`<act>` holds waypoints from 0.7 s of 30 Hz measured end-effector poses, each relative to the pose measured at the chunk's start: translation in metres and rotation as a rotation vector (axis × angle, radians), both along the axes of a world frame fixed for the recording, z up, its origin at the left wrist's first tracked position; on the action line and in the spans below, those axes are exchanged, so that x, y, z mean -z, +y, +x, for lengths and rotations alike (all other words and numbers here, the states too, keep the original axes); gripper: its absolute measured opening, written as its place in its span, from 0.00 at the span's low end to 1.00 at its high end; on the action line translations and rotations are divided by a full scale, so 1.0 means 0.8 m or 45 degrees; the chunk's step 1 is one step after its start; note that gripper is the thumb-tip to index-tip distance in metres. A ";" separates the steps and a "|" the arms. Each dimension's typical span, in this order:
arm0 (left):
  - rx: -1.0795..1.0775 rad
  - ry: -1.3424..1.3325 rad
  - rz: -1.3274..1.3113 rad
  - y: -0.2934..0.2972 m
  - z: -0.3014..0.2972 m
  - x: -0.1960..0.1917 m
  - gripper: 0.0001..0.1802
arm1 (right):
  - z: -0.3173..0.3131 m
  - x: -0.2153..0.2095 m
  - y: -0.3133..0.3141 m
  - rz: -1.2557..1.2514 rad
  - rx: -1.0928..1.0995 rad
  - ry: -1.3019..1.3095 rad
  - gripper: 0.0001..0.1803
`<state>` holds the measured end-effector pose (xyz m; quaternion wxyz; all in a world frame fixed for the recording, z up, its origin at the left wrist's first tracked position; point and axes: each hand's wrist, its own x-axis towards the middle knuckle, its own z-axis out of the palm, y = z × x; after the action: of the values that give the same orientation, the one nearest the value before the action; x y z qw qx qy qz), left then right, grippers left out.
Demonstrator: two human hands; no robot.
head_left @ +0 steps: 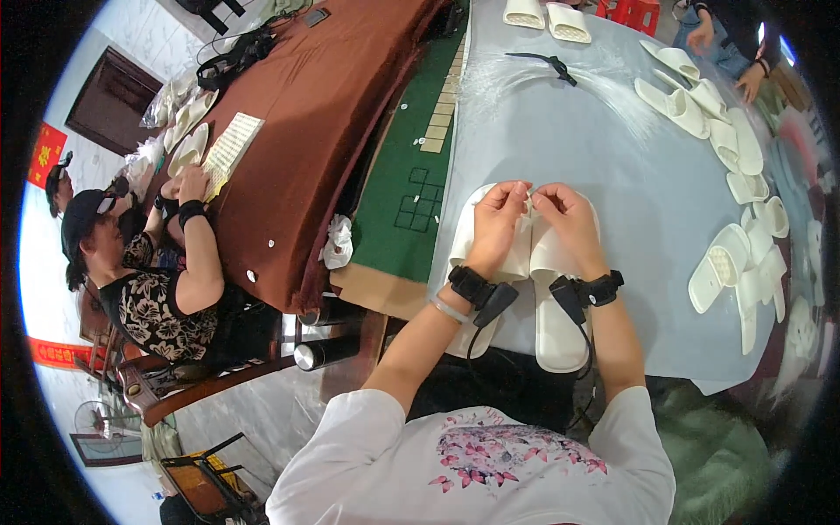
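Observation:
A pair of white slippers lies side by side before me, the left slipper [470,344] and the right slipper [560,328], toes pointing away. Over their upper straps my two hands meet, fingertips almost touching. My left hand [499,219] is closed in a pinch, thumb against fingers. My right hand [567,223] pinches too, just beside it. Whatever they hold between the fingertips is too small to make out. Beyond them lies a bundle of thin clear strands [604,87], bound with a black tie [556,66].
Several more white slippers [722,262] line the right side of the grey-covered table [652,332]; another pair [569,24] sits at the far edge. To the left are a green mat [385,227] and a brown-covered table [289,157], where a person [149,271] works. Another person's hand [751,83] shows at upper right.

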<state>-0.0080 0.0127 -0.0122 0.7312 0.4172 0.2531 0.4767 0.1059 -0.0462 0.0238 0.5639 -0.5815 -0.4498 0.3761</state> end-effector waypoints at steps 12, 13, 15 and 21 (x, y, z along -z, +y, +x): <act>-0.015 0.108 0.070 0.000 -0.002 -0.008 0.11 | 0.006 0.004 0.001 0.005 0.028 0.047 0.09; 0.005 0.126 0.081 0.001 -0.002 -0.008 0.11 | 0.003 0.003 0.001 0.019 -0.023 0.004 0.09; 0.024 0.143 0.098 -0.001 -0.003 -0.015 0.11 | 0.001 -0.003 0.000 0.039 -0.004 0.035 0.09; -0.216 0.522 0.607 -0.007 -0.038 -0.077 0.11 | 0.014 0.007 0.002 -0.058 0.071 0.134 0.10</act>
<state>-0.0383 0.0068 0.0494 0.5043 0.6414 0.3102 0.4879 0.1175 -0.0448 0.0180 0.5836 -0.5859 -0.3945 0.4006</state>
